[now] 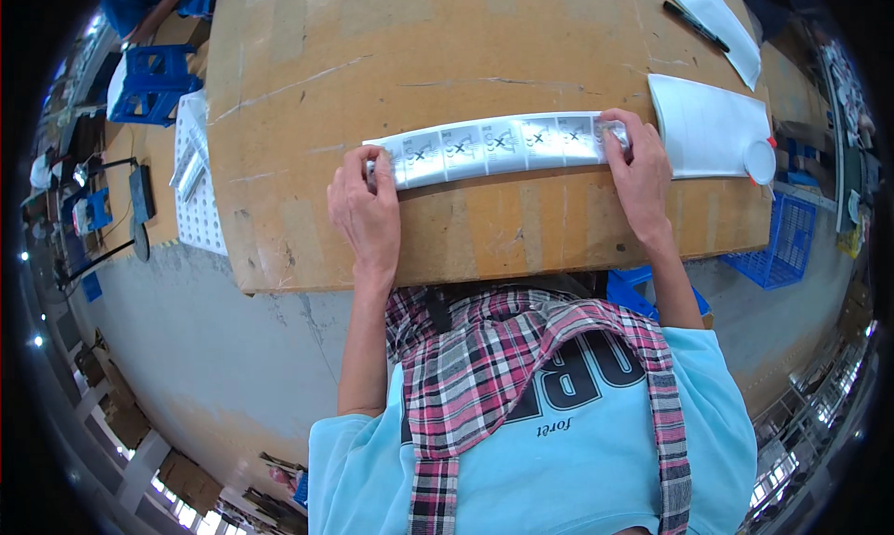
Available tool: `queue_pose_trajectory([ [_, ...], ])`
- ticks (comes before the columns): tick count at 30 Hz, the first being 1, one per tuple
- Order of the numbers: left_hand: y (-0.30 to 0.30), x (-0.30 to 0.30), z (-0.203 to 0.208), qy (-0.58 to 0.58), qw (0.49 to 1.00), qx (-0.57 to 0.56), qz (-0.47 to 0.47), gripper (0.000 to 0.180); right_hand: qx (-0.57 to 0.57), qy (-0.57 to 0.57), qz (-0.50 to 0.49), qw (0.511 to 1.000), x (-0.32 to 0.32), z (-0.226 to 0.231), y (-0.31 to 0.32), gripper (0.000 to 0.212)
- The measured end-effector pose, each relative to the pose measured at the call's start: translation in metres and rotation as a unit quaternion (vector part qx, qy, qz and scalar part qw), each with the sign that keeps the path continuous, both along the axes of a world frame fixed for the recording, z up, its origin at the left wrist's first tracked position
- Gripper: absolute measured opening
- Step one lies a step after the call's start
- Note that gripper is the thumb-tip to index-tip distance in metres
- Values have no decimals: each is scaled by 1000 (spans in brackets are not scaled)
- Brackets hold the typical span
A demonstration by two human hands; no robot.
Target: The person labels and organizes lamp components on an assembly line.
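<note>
A long strip of shiny silver labels [503, 148] with dark printed marks stretches from left to right over the brown tabletop, bowing slightly in the middle. My left hand [366, 204] pinches its left end between thumb and fingers. At the other end, my right hand [641, 176] grips the strip the same way, with the thumb on top. Whether the strip's middle lies flat on the surface or hovers just above it, I cannot tell.
The table is topped with worn cardboard [484, 228]. To the right lie a white sheet [698, 130], a round white object [760, 162] with red bits and a black pen [697, 27]. A blue crate [792, 242] and blue stool [154, 83] flank the table; another person's arm [160, 13] shows far left.
</note>
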State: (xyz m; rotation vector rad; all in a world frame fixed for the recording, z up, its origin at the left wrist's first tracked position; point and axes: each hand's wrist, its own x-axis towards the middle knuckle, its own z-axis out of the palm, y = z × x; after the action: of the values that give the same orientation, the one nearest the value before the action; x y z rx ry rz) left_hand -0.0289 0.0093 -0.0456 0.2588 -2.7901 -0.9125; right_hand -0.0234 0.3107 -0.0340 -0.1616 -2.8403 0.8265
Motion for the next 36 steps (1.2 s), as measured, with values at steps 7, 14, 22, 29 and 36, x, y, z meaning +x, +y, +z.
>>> queue_pose_trajectory([
  [7,1,1,3,-16,1000,11,4,12,-12,-3,-23,1000,1,-5,2,13],
  [14,0,1,1,14,1000,-12,1,10,-8,17,-8,1000,1,-8,2,13],
  [22,0,1,-2,32,999,-6,1,11,-14,1,-4,1000,3,-1,-2,12],
  [29,-1,1,-1,22,1000,4,-5,13,9,-14,-1,1000,2,0,-4,13],
  [36,0,-1,-5,41,999,-33,-1,11,35,-27,4,999,1,0,-2,13],
])
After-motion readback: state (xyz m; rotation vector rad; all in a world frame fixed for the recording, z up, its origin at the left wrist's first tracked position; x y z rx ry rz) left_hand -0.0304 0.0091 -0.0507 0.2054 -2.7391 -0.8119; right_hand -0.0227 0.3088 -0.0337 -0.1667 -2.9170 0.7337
